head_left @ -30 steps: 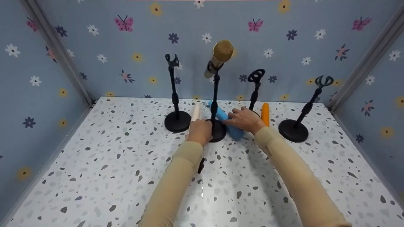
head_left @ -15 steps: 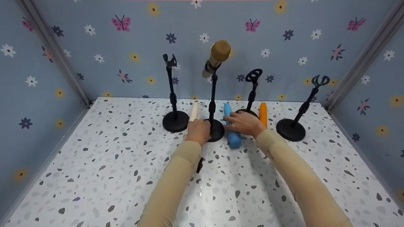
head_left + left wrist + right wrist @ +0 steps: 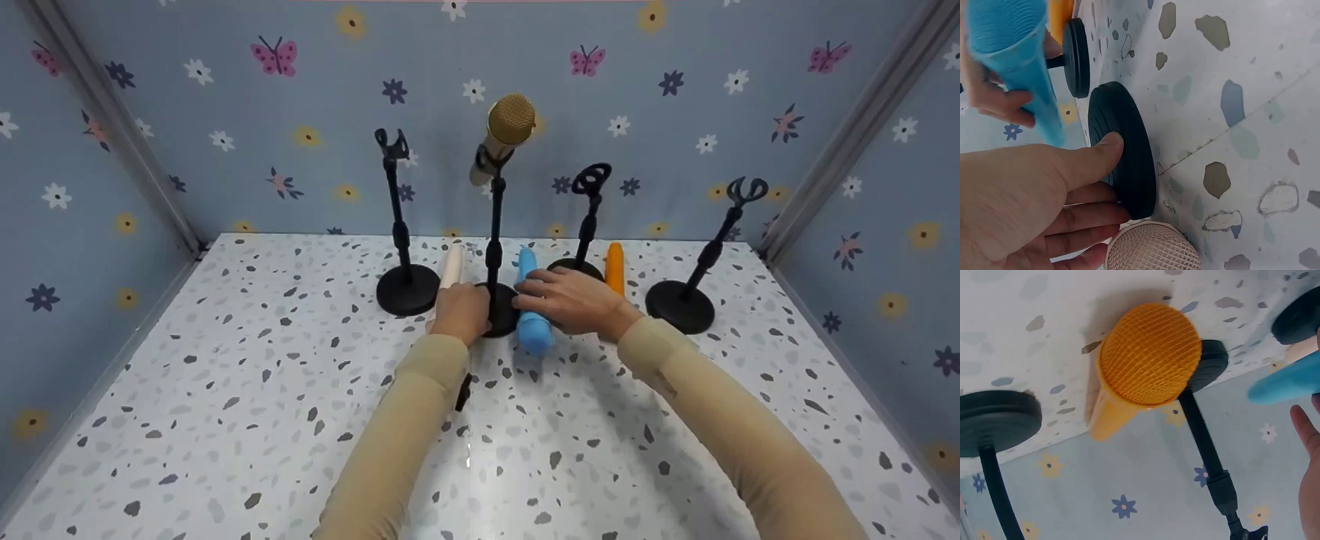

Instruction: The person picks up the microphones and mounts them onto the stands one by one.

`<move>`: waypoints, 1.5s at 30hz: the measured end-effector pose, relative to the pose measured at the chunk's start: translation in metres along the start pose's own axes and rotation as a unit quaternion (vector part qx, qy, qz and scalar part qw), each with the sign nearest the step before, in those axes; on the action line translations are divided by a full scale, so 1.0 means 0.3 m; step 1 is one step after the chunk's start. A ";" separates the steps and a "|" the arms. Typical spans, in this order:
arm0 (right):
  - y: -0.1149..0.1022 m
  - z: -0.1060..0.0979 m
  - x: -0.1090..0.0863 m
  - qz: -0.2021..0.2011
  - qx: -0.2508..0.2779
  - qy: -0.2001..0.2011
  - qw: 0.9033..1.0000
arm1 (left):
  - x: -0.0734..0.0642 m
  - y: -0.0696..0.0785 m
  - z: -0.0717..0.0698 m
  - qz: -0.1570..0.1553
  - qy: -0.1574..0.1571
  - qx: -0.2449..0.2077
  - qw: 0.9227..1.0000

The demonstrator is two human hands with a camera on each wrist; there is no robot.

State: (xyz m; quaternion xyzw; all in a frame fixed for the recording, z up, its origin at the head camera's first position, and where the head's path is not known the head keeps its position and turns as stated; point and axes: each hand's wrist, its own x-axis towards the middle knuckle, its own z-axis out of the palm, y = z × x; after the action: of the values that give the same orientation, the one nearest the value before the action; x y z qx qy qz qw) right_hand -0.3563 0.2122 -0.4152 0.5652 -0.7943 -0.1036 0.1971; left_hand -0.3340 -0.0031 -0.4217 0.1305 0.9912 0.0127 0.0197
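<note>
My left hand [image 3: 461, 311] holds the round black base [image 3: 504, 315] of a microphone stand, thumb on the base's face in the left wrist view. A gold microphone [image 3: 512, 120] sits in that stand's clip. My right hand [image 3: 574, 300] grips a light blue microphone [image 3: 535, 335] by its body, fingers curled round it. Its mesh head [image 3: 1005, 25] points toward me, and a shadow shows below it. A pale pink microphone [image 3: 452, 264] lies beside my left hand, partly hidden by it. Right of my right hand lies an orange microphone [image 3: 615, 264].
Three stands hold no microphone: one at left [image 3: 405, 289], one behind my right hand [image 3: 589, 225], one at right [image 3: 686, 304]. A flower-patterned wall [image 3: 330, 90] closes the back of the speckled table [image 3: 262, 360], with side panels left and right.
The blue microphone has turned from a slant to nearly straight toward me, and its head has come nearer. My right fingers have closed round it. My left hand stays at the stand's base.
</note>
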 end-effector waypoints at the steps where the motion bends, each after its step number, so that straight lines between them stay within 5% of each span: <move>1: -0.006 -0.012 0.001 0.009 0.011 0.003 1.000 | 0.000 0.000 0.001 0.000 0.002 -0.001 1.000; 5: -0.023 -0.067 0.004 0.059 0.074 0.027 0.995 | 0.000 0.000 0.004 -0.001 0.010 -0.003 1.000; 11: -0.040 -0.163 -0.014 0.133 0.184 0.045 0.973 | 0.004 0.000 0.007 0.004 0.000 -0.011 1.000; 21: -0.036 -0.287 -0.025 0.207 0.285 -0.045 0.935 | 0.006 -0.006 0.007 0.009 -0.001 -0.002 1.000; 33: -0.006 -0.368 -0.067 0.281 0.291 -0.229 0.885 | -0.010 0.005 0.006 0.008 0.034 0.006 0.999; 40: -0.005 -0.417 -0.107 0.338 0.254 -0.330 0.844 | -0.008 0.004 0.010 0.016 0.033 0.019 0.999; 45: 0.004 -0.451 -0.139 0.357 0.244 -0.315 0.845 | -0.010 -0.003 0.009 0.017 0.028 0.011 0.999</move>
State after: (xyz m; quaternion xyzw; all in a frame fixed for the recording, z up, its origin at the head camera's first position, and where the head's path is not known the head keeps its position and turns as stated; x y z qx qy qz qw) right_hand -0.2873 0.2596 -0.3010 0.2091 -0.9604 -0.0015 -0.1844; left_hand -0.3312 -0.0047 -0.4245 0.1469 0.9891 0.0054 -0.0101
